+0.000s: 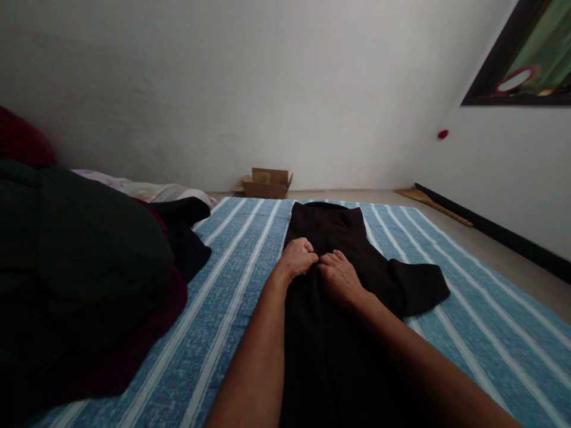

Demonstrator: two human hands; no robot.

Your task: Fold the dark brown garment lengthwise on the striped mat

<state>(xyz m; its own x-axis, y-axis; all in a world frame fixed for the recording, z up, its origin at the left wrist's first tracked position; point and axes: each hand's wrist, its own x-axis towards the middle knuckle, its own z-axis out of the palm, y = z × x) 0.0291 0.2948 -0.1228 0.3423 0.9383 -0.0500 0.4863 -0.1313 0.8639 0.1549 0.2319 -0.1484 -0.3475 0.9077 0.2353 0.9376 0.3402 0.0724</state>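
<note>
A black garment (357, 261), a shirt with one short sleeve spread to the right, lies flat along a blue and white striped mat (232, 279). My left hand (298, 257) is curled into a fist, pinching the fabric near the shirt's middle. My right hand (339, 276) rests right beside it, fingers bent and pressing on the same cloth. The two hands touch each other at the fingertips. The shirt's lower part runs down between my forearms and out of view.
A heap of dark clothes (80, 267), black over maroon, fills the left side, with a pale pillow (151, 190) behind it. A small cardboard box (266, 183) stands by the far wall. Bare floor (499, 249) runs along the right wall under a window (521, 59).
</note>
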